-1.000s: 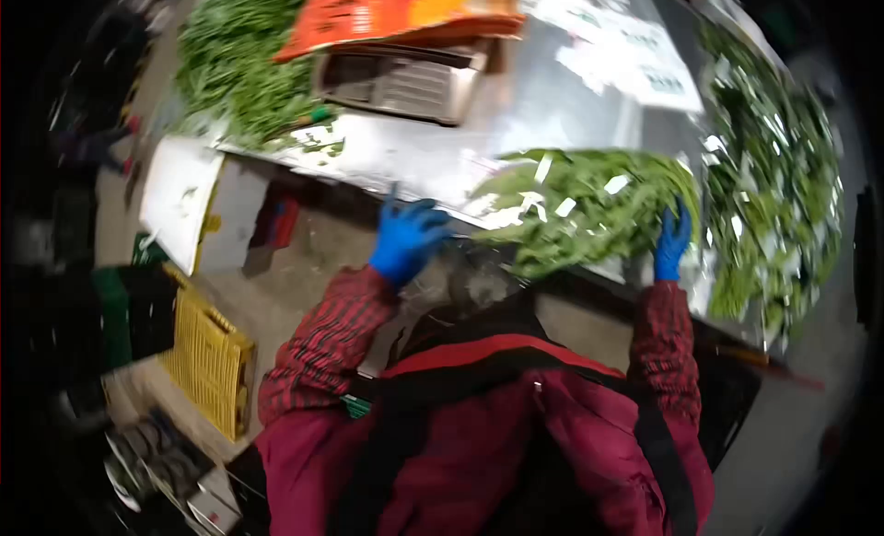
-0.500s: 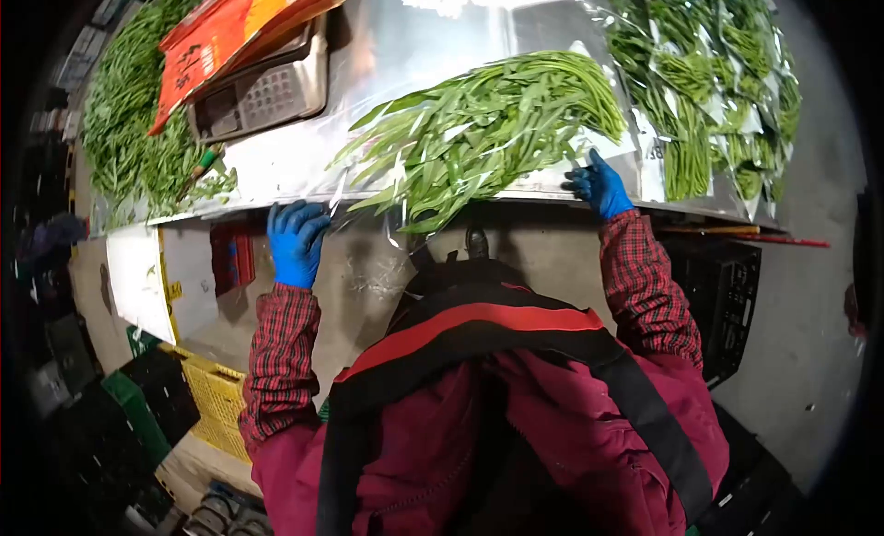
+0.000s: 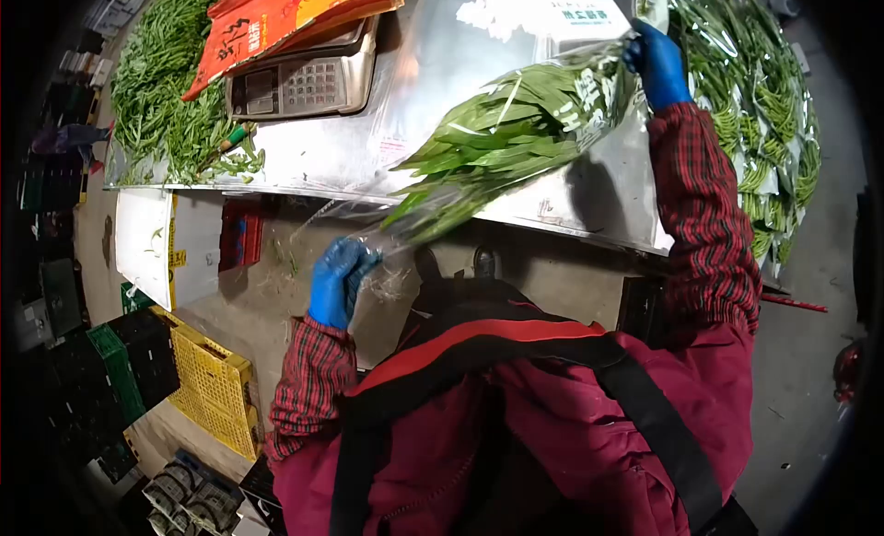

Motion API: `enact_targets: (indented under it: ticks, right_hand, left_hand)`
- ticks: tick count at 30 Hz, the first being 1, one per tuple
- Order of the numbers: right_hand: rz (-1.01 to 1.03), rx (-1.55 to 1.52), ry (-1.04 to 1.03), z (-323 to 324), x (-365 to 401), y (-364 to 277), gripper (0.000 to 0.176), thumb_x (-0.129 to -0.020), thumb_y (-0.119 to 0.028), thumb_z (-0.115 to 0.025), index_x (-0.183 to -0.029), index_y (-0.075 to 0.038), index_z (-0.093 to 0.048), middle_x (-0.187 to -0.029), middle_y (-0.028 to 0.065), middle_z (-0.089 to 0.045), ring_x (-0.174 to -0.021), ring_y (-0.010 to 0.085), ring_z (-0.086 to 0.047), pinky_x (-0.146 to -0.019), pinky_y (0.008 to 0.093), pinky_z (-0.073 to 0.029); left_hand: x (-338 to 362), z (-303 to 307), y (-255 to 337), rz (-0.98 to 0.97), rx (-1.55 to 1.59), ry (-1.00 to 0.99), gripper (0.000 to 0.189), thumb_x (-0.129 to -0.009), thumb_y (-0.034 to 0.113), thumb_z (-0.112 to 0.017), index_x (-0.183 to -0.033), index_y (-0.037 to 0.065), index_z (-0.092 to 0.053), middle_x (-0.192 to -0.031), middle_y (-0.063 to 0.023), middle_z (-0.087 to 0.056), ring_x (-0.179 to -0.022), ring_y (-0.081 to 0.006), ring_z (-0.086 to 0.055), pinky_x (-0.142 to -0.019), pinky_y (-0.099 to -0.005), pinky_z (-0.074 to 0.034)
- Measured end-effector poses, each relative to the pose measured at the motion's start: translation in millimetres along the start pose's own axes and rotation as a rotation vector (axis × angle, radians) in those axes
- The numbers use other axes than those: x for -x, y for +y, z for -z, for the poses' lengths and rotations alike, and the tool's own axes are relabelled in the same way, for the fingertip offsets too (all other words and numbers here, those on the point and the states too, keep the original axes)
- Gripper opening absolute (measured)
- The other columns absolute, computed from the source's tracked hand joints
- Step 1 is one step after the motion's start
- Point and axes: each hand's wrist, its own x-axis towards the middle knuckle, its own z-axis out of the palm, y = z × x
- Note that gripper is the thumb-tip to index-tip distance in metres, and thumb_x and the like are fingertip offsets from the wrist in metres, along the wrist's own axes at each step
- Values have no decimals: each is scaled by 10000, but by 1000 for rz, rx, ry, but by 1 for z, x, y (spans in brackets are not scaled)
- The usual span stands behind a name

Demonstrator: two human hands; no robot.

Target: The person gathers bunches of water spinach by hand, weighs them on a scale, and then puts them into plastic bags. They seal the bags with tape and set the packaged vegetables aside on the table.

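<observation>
A clear plastic bag of leafy greens (image 3: 502, 145) stretches slantwise between my gloved hands, its lower left end out past the table's front edge. My left hand (image 3: 341, 280), in a blue glove, is closed on the loose plastic at that lower end. At the upper right, my right hand (image 3: 659, 64) grips the bag's other end, fingers closed round it. The leaves point toward my left hand; the stems lie toward my right, partly hidden by printed plastic and glare. Beneath the bag is the shiny metal table (image 3: 543, 204).
Packed bags of greens (image 3: 750, 122) are heaped on the right. Loose greens (image 3: 170, 85) lie at the left, near a green-handled knife (image 3: 232, 138). A scale (image 3: 308, 80) bears an orange printed bag (image 3: 276, 25). Below left stand a white box (image 3: 145, 241) and a yellow crate (image 3: 214, 384).
Both hands have taken hold of the bag. My right hand moved up and away with one end; the left moved right and nearer me, pulling the other end taut.
</observation>
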Motion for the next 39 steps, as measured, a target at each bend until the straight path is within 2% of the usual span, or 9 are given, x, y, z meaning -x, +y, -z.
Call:
enact_targets:
  ticks: [4,8,12,18,20,23,26,31,39]
  right_hand:
    - [-139,114,-262,-55,-39,41,254,-799,-303,-486,-772,-56,-540,-588,41,-521,-554,169,-531,-566,260,-438]
    - [-124,153,-314,-87,-22,91,291,-810,-305,-471,-883,-38,-562,-740,64,-573,-692,150,-553,-616,266,-438]
    - [-60,78,-352,-90,11,101,250,-823,-260,-462,-878,-41,-568,-749,57,-575,-658,133,-554,-599,233,-441]
    - [-13,33,-202,-35,29,105,234,-829,-206,-445,-888,-15,-566,-715,57,-568,-641,138,-553,-583,234,-434]
    - [-14,33,-131,-11,39,107,240,-832,-207,-428,-902,-21,-562,-714,59,-568,-657,143,-557,-601,235,-428]
    - [-33,54,-43,23,55,121,244,-833,-213,-419,-896,-26,-563,-725,57,-566,-666,145,-555,-611,250,-424]
    - [-103,56,26,42,74,139,239,-831,-214,-426,-892,-29,-564,-724,48,-563,-666,140,-548,-609,250,-421]
    - [-174,27,68,60,104,159,261,-827,-230,-436,-948,-27,-546,-748,43,-564,-683,141,-545,-624,252,-432]
    - [-252,-7,123,82,121,173,259,-831,-215,-430,-959,-10,-527,-763,46,-558,-685,137,-532,-625,244,-430]
  left_hand:
    - [18,1,-23,115,115,-27,105,-784,93,-494,-866,28,-500,-813,-66,-533,-764,-181,-542,-766,-347,-441]
    - [25,9,-40,209,7,276,124,-796,149,-484,-858,43,-502,-812,-61,-544,-782,-194,-538,-795,-357,-424]
    - [19,17,-40,-26,-198,179,148,-822,170,-447,-858,36,-498,-815,-76,-557,-798,-194,-547,-753,-305,-424]
    - [5,33,-54,217,609,54,317,-853,369,-355,-1000,116,-475,-986,-54,-523,-843,-225,-539,-844,-363,-377]
    - [1,41,-57,280,528,182,339,-840,348,-400,-1123,163,-417,-1024,-41,-506,-836,-200,-542,-741,-321,-434]
    - [-13,53,-53,414,231,-213,510,-795,289,-500,-1238,124,-308,-971,-50,-531,-756,-130,-541,-489,-217,-421]
    - [-54,44,-31,620,-122,-547,487,-804,208,-480,-1239,83,-302,-902,-73,-558,-664,-126,-542,-472,-195,-403]
    - [-62,30,4,570,-414,-403,443,-800,133,-469,-1213,33,-347,-802,-97,-565,-556,-130,-523,-406,-171,-343]
    - [-9,92,-50,426,93,-301,494,-754,176,-565,-1187,64,-355,-617,-26,-474,-368,-75,-351,-335,-181,-268]
